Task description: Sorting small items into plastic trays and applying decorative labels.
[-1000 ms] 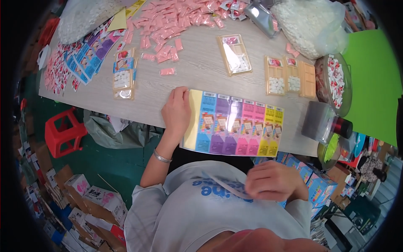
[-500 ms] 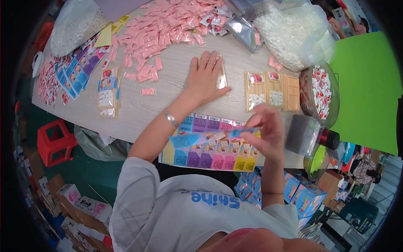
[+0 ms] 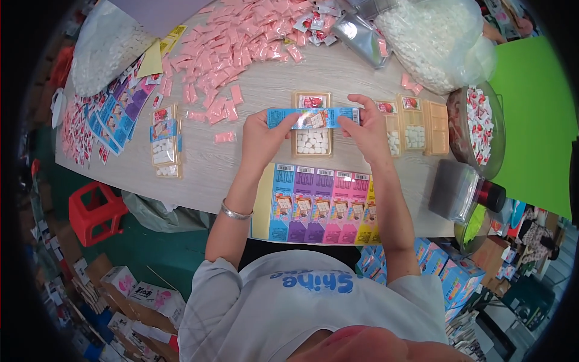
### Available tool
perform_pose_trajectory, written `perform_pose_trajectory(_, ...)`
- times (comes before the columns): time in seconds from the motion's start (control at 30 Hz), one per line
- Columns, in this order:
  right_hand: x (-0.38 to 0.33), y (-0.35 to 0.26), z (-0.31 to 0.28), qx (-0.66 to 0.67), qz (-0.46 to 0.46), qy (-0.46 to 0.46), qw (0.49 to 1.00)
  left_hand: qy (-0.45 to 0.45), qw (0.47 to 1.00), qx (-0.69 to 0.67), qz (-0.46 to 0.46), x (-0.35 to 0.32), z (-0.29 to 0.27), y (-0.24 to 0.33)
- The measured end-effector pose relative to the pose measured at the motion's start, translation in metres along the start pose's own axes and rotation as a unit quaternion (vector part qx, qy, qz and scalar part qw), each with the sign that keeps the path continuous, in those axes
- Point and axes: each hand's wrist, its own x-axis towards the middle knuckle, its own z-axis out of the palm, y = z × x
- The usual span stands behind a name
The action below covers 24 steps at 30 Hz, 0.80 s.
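Note:
A blue printed sticker strip (image 3: 316,120) is stretched level between my two hands, across the middle of a clear-lidded tan tray (image 3: 312,145). My left hand (image 3: 265,137) pinches its left end and my right hand (image 3: 367,131) pinches the right end, with the right index finger raised. In the tray, white pellets show below the strip and a red-and-white sachet shows above it. Whether the strip touches the lid, I cannot tell. Just nearer to me lies a sheet of colourful stickers (image 3: 322,208) on the table.
Right of my hands stand filled trays (image 3: 414,130) and a bare tan tray (image 3: 436,128), then a bowl of sachets (image 3: 479,130). Pink packets (image 3: 226,66) are heaped at the back. Finished-looking trays (image 3: 164,142) lie left. Bags of white pellets (image 3: 428,42) stand behind.
My right hand has brought the blue strip up from over the sticker sheet to the tray. My left hand has lifted off the tray and now grips the strip's other end.

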Motion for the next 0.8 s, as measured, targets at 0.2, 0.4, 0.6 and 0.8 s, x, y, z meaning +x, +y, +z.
perform_pose_trajectory(0.2,0.010,0.017,0.006,-0.110,-0.022,0.076,0.991,0.084,0.968,0.226,0.063,0.008,0.008,-0.008)
perform_pose_trajectory(0.4,0.011,0.027,0.009,-0.197,-0.073,0.113,0.971,0.087,0.960,0.256,0.068,0.004,0.013,0.004)
perform_pose_trajectory(0.6,0.005,0.013,0.017,-0.335,-0.116,0.134,0.926,0.078,0.948,0.305,0.040,0.009,0.015,-0.007)
perform_pose_trajectory(0.8,0.001,0.012,0.015,-0.320,-0.104,0.127,0.933,0.161,0.932,0.274,0.176,0.003,0.031,-0.015)
